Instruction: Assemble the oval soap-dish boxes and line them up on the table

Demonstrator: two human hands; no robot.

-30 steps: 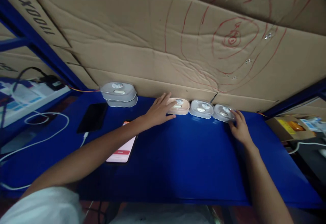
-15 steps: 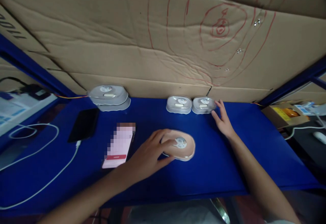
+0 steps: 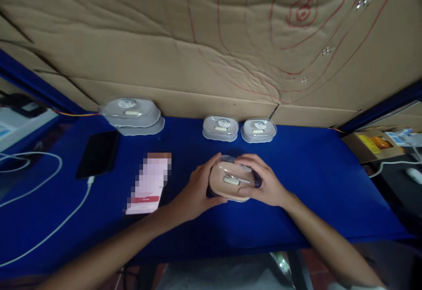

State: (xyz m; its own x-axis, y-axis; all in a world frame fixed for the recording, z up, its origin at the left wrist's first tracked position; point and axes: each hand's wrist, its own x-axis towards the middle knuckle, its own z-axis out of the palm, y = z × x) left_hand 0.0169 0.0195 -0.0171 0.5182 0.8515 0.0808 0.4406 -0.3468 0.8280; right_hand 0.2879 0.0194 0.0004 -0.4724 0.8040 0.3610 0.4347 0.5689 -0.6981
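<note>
A beige rounded container [image 3: 219, 183] under a clear cover is between my two hands near the middle of the blue table. On its top are a white pill-shaped piece [image 3: 231, 180] and a partly covered round sticker. My left hand [image 3: 201, 184] grips the left end, thumb at the near edge. My right hand [image 3: 263, 180] closes on the right end, thumb on the front and fingers over the top. Behind them stand two clear-topped grey containers, a left one [image 3: 211, 132] and a right one [image 3: 267, 134], each with a sticker and a white piece.
Stacked grey clear-topped containers [image 3: 145, 125] stand at the back left. A lit phone [image 3: 150, 180] lies left of my hands, and a dark phone [image 3: 98, 154] with a white cable [image 3: 84, 200] lies farther left. A cardboard wall [image 3: 141, 56] closes the back; an open box [image 3: 372, 147] is at right.
My right hand has come from beside the right-hand back container to the beige one. My left hand has shifted from its top to its left end. The view has moved slightly.
</note>
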